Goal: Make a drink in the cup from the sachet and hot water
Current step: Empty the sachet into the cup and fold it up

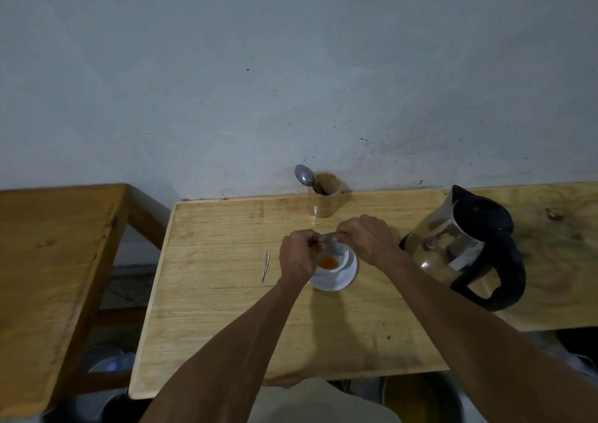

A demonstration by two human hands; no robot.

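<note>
Pale blue-grey wall fills the upper frame above a light wooden desk (226,309). At centre sits a small white ceramic cup (336,262) on a white saucer (348,278), orange powder or liquid at its bottom — fragile, so best steadied by its side. Just above it, the left hand (296,254) and right hand (365,239) both pinch a thin silvery sachet (326,239) with fingers closed; it looks light, limp and slippery, best gripped at its ends. A steel kettle with black handle (466,248) stands right of centre.
</note>
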